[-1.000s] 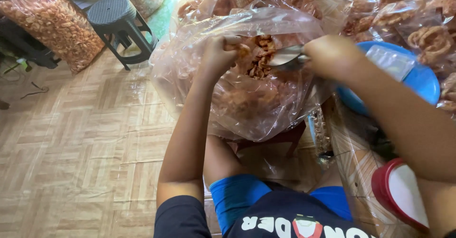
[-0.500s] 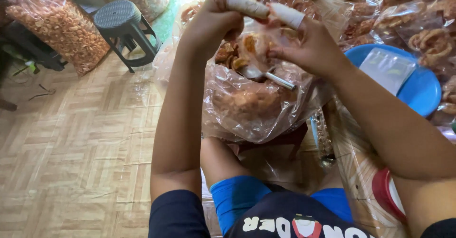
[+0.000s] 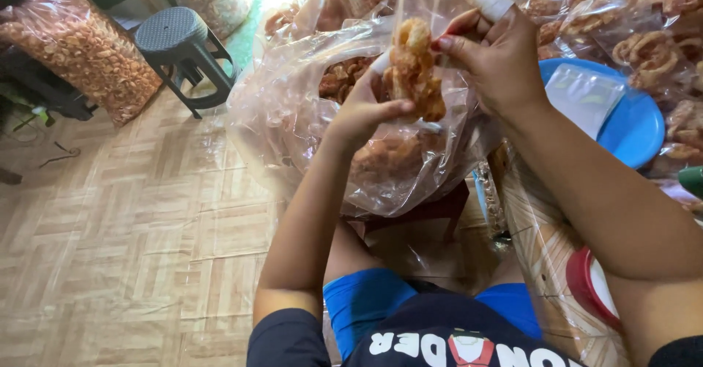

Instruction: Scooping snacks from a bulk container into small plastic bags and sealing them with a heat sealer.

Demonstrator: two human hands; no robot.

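My left hand (image 3: pixel 366 111) and my right hand (image 3: pixel 492 52) together hold up a small clear plastic bag (image 3: pixel 416 67) filled with orange-brown fried crackers. The left hand grips the bag from below and the side. My right hand pinches its upper edge, and white tape wraps one raised finger. Behind and below the small bag stands a large clear plastic sack of the same crackers (image 3: pixel 293 125), its mouth open toward me.
A dark plastic stool (image 3: pixel 179 41) stands on the patterned floor at the left. Another big sack of crackers (image 3: pixel 80 49) lies beyond it. A blue plate with clear bags (image 3: pixel 622 122) sits at the right among filled packets (image 3: pixel 652 30). A red-rimmed dish (image 3: pixel 586 286) is near my right elbow.
Both hands came up out of the large sack. A metal scoop seen earlier is gone from view. The small filled bag is now held higher and closer to the camera.
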